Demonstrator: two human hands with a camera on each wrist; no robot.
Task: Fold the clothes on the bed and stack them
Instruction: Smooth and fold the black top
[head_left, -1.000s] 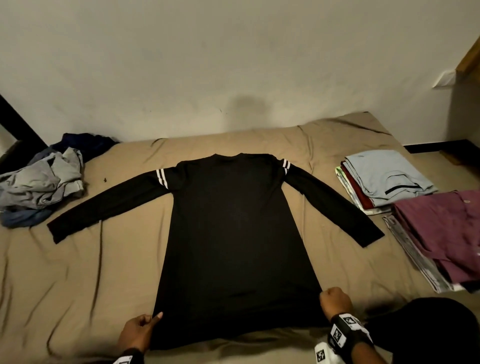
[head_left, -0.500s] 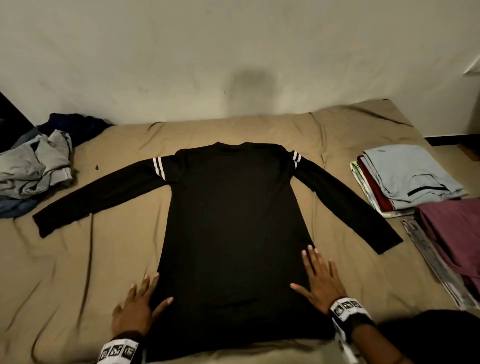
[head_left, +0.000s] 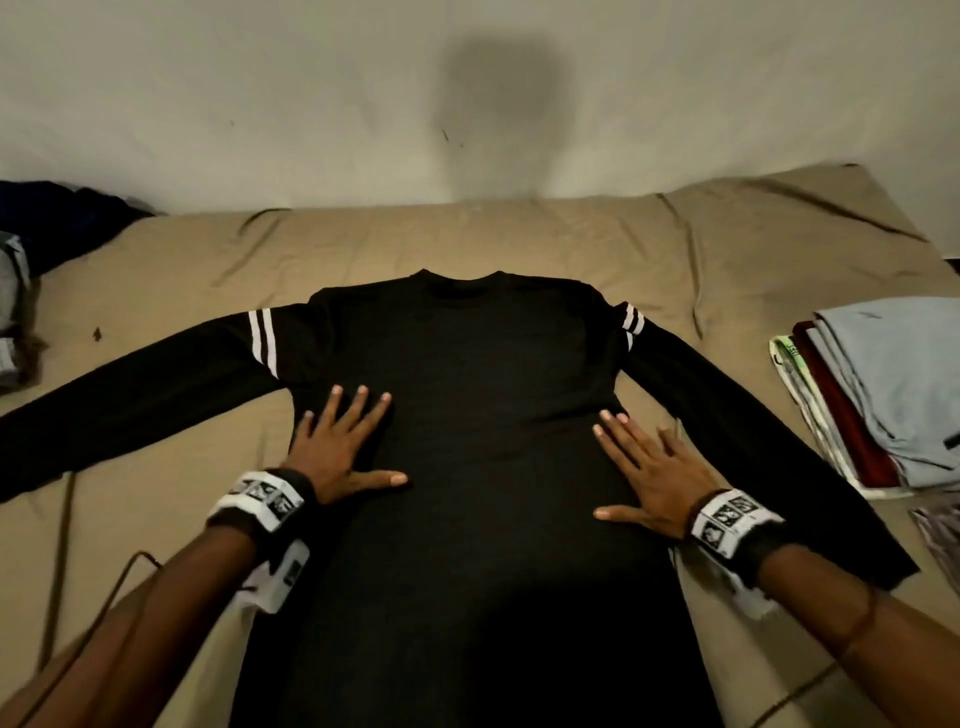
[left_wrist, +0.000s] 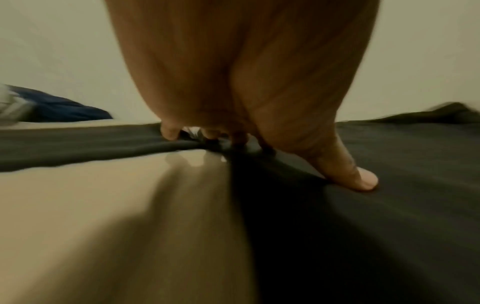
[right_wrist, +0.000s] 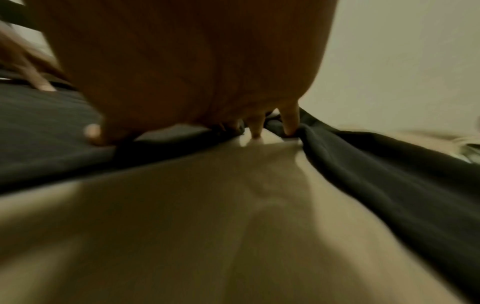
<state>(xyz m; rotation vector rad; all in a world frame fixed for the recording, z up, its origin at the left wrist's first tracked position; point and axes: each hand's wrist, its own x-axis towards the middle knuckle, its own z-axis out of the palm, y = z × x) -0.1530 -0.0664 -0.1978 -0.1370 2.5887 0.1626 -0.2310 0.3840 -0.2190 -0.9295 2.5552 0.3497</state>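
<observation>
A black long-sleeved shirt (head_left: 467, 415) with white stripes on its upper sleeves lies spread flat on the tan bed (head_left: 156, 270), sleeves out to both sides. My left hand (head_left: 337, 447) lies flat with fingers spread on the shirt's left side under the armpit. My right hand (head_left: 649, 467) lies flat with straight fingers on the shirt's right side. In the left wrist view the thumb (left_wrist: 358, 176) presses the black shirt (left_wrist: 402, 185). The right wrist view has fingertips (right_wrist: 288, 127) touching the black shirt (right_wrist: 389, 164) where sleeve meets body.
A stack of folded clothes (head_left: 883, 395), light blue on top, sits at the right of the bed. A heap of unfolded clothes (head_left: 31, 249) lies at the far left. The wall (head_left: 467, 78) runs along the bed's far edge.
Both hands slid up the shirt from its bottom hem to its middle, flat on the cloth. My head has come closer over the shirt.
</observation>
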